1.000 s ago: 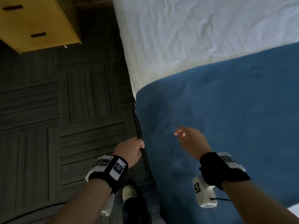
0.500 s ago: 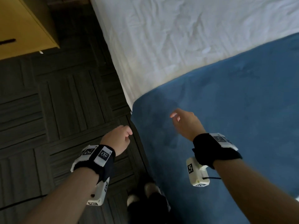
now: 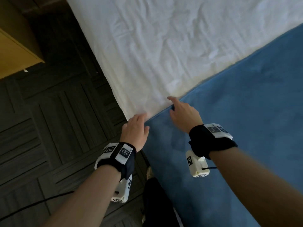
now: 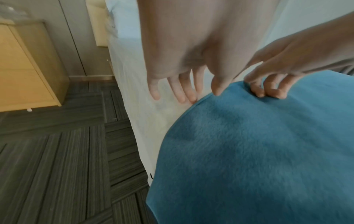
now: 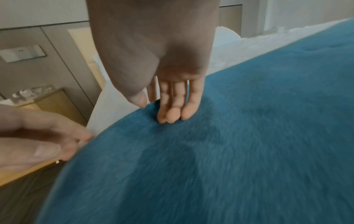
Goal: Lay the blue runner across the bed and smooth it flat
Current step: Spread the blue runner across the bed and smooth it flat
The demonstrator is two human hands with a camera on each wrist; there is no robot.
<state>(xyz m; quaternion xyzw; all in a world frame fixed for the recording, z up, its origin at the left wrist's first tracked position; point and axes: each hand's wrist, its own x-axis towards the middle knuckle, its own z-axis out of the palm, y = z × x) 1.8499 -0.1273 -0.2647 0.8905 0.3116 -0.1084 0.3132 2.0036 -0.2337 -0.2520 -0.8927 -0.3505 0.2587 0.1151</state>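
The runner point(image 3: 229, 136) lies flat on the bed point(image 3: 164, 46), long axis crossing the mattress from the near side up to the right, near end draped over the side. The left hand point(image 3: 135, 128) is palm down at the runner's edge, fingers straight, thumb on the blue; grip loose, holding nothing. Just beside it, the right hand point(image 3: 183, 115) presses three fingertips into the pile, index out over the white, grip loose too. Black-and-white code tags show on the wristbands point(image 3: 124, 153).

The blue runner point(image 3: 237, 128) and bed point(image 3: 164, 38) run off-frame.
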